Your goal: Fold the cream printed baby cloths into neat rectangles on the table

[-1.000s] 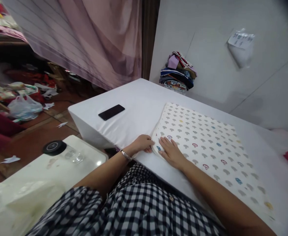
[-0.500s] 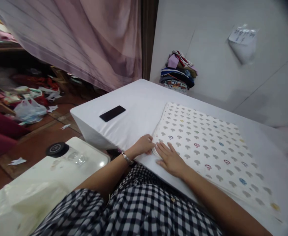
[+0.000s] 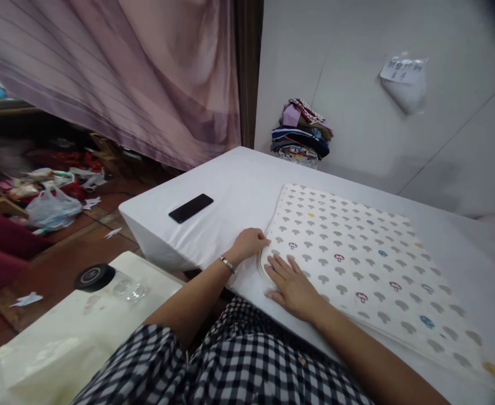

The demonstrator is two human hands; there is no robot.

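A folded white cloth (image 3: 349, 259) with a print of grey mushrooms and a few coloured ones lies flat on the white-covered table, in several layers at its near left corner. My left hand (image 3: 251, 244), a bracelet on its wrist, is at the cloth's left edge, thumb and fingertips pinched together on the border. My right hand (image 3: 296, 287) rests palm down on the near left corner, its fingers spread over the print. A black phone (image 3: 191, 208) lies on the table to the left of the cloth.
The white table cover (image 3: 230, 174) reaches to the wall. Behind it rises a stack of folded fabrics (image 3: 301, 135). At my left stands a lower white table (image 3: 116, 315) with a round black object (image 3: 94, 277) and clear plastic. A pink curtain (image 3: 180, 73) hangs beyond; bags (image 3: 53, 208) lie on the floor.
My left hand has slid a little farther along the cloth's left edge, away from me. My right hand stays flat near the corner. The view has tilted slightly upward.
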